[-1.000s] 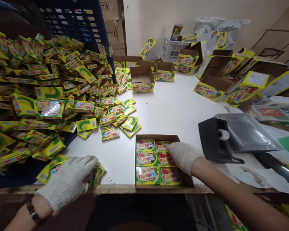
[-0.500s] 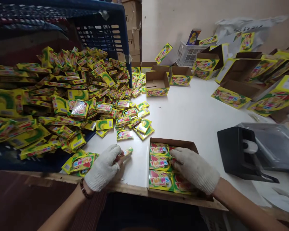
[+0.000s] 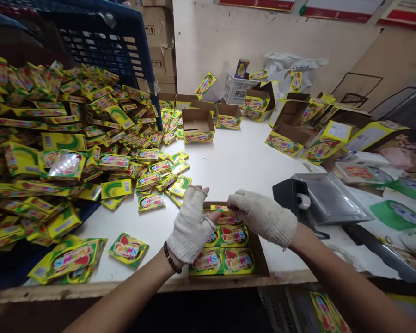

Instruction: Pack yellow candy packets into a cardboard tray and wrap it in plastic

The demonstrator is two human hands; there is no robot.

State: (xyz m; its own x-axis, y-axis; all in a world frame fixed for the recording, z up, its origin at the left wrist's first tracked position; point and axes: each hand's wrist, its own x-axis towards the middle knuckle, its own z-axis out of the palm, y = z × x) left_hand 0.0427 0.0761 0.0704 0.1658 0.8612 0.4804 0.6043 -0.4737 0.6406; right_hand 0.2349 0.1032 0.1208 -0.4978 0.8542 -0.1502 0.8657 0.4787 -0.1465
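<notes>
Currently we've white table [image 3: 229,169], beige wall [image 3: 208,46]; glossy yellow-green TWINS packs [image 3: 239,261] in carton [image 3: 262,266]; left hand [image 3: 191,226] wide, right hand [image 3: 265,217] can't tell.

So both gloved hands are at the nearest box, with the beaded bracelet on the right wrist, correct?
Not quite: the head view shows the beaded bracelet on the left wrist. The left hand and right hand are indeed both gloved and at the nearest box.
</notes>
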